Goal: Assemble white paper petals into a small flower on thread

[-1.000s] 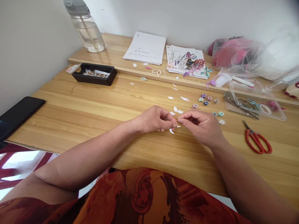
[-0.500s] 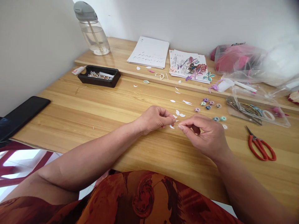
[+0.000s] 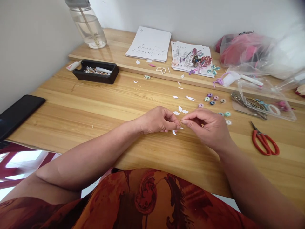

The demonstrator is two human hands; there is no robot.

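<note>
Petal cutout (image 3: pixel 181 128), white paper, sits pinched between the fingertips of left hand (image 3: pixel 158 121) and right hand (image 3: pixel 207 127), both closed on it just above the table (image 3: pixel 95 111). Looks featherlight, flimsy and easy to crease, so grip by the edges with light pressure. More loose petals (image 3: pixel 180 110) lie just beyond the fingertips.

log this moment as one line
hands: left and right pinch white paper petal | loose petals on table
</note>
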